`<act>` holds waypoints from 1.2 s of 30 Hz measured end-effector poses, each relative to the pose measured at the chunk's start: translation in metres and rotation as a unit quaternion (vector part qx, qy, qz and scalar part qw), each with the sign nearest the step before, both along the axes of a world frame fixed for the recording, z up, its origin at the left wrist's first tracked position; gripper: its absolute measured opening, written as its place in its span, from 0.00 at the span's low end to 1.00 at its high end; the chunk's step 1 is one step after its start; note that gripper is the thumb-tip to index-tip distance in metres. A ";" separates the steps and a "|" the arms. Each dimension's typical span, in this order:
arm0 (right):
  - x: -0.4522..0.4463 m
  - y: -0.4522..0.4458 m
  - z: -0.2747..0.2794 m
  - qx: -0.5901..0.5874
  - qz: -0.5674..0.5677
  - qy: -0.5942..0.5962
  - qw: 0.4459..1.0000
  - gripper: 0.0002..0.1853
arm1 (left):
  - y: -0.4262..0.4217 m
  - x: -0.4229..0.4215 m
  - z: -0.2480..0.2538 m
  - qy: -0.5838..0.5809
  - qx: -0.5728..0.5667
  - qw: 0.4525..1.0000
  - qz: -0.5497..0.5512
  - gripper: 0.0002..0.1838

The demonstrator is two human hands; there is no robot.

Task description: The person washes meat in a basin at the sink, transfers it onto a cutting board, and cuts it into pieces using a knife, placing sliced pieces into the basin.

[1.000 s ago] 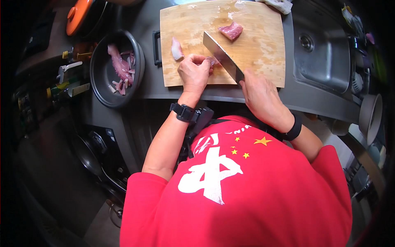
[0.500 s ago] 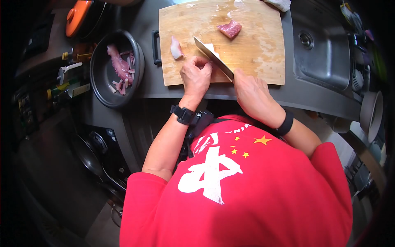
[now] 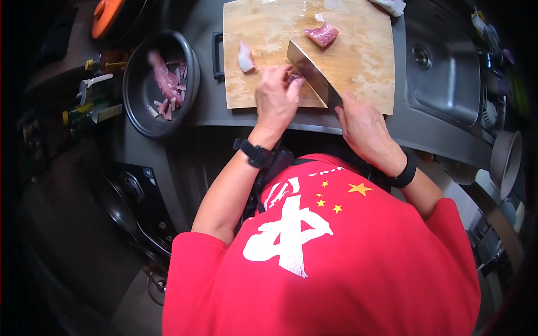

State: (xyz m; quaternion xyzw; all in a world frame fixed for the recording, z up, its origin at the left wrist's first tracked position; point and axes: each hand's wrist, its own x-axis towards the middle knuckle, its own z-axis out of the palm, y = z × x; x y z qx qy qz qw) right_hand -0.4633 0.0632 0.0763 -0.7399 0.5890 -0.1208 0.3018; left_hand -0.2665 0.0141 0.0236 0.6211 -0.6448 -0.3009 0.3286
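Left hand pinching meat piece near cutting board's front edge; right hand grips knife. Meat probably soft, slippery: hold side away from blade.

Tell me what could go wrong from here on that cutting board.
The knife in the right hand is close beside the fingers of the left hand, so a slip might nick them. The small meat piece they pinch could slide, since the cutting board looks wet in patches.
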 end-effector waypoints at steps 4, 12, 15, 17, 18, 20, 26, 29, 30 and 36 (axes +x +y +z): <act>-0.001 0.005 0.010 0.015 -0.003 0.008 1.000 0.07 | -0.009 -0.001 -0.011 -0.087 0.001 0.996 -0.037 0.05; 0.003 0.011 0.005 0.045 -0.005 0.027 0.999 0.03 | -0.011 0.001 -0.004 -0.111 0.035 0.992 -0.039 0.06; 0.005 0.002 0.000 0.007 0.011 0.002 1.000 0.02 | -0.012 -0.001 -0.003 -0.142 0.012 0.988 -0.055 0.07; 0.006 -0.004 -0.004 0.004 0.010 0.002 1.000 0.02 | -0.011 -0.001 0.008 -0.093 0.112 0.988 -0.052 0.06; 0.003 -0.004 -0.003 0.004 0.009 0.000 1.000 0.02 | -0.012 0.003 0.010 -0.094 0.111 0.988 -0.052 0.06; -0.008 -0.001 0.001 0.003 0.014 -0.022 1.000 0.03 | -0.014 0.012 0.012 0.053 0.199 0.979 -0.010 0.06; -0.013 0.005 0.000 -0.013 0.026 -0.033 0.999 0.05 | -0.026 0.025 -0.001 -0.069 0.150 0.986 -0.022 0.05; -0.007 0.007 0.004 -0.028 0.046 -0.008 0.999 0.04 | -0.025 0.023 -0.004 -0.142 0.091 0.985 0.038 0.05; -0.007 0.007 0.003 -0.028 0.045 -0.007 0.999 0.04 | -0.022 0.023 -0.005 -0.092 0.096 0.990 0.051 0.04; -0.003 0.013 0.001 -0.032 0.084 0.050 0.995 0.04 | 0.006 0.026 0.003 -0.037 0.013 0.998 0.048 0.06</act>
